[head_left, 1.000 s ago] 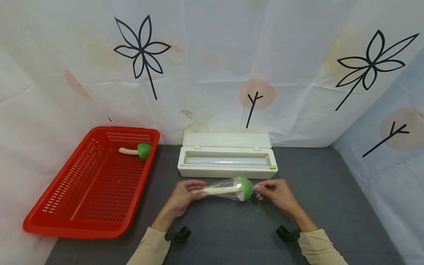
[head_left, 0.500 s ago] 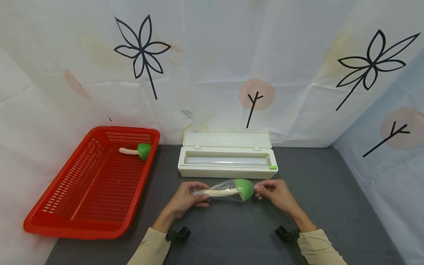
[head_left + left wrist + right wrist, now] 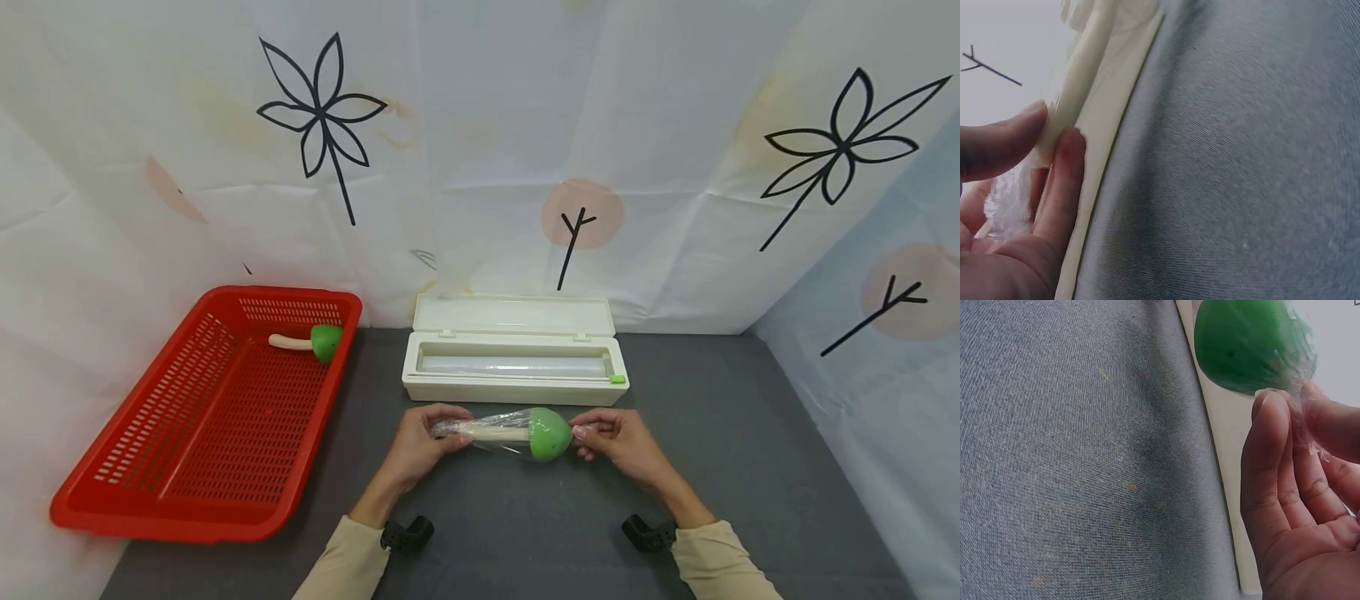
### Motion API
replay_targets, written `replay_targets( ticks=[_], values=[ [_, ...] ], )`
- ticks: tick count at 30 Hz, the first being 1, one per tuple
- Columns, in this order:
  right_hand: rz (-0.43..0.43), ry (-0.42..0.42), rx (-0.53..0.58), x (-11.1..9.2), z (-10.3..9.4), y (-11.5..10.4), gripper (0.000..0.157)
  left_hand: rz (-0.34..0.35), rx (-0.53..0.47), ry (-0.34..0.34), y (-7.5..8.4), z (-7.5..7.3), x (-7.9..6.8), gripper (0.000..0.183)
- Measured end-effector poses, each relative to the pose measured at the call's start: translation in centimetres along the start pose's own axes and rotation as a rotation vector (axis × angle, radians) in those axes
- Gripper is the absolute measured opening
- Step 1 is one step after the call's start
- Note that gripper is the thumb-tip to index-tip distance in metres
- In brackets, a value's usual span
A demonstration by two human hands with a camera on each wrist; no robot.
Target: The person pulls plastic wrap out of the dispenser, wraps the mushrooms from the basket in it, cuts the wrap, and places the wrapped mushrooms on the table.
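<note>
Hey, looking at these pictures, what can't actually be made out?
Pale stem: left wrist view, its end partly covered by the left grip.
Dark spot on the green cap: right wrist view, too small to identify.
Roll in the white box: head view, lower part hidden inside.
Sleeves: head view, cut off by the bottom edge.
</note>
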State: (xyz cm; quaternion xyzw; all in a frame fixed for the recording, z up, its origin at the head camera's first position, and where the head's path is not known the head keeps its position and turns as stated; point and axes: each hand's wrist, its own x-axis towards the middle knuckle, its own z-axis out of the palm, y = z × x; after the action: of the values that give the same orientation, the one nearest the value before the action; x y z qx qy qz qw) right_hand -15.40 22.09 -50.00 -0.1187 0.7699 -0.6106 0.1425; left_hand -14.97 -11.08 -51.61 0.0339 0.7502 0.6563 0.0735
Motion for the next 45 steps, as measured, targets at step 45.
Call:
replay_targets(
  ticks=[45],
  values=[
    [-0.002,0.082,0.092,0.01,0.57,0.41,0.022,0.116,-0.021,0.011,-0.30,-0.54,0.01,0.015]
  ],
)
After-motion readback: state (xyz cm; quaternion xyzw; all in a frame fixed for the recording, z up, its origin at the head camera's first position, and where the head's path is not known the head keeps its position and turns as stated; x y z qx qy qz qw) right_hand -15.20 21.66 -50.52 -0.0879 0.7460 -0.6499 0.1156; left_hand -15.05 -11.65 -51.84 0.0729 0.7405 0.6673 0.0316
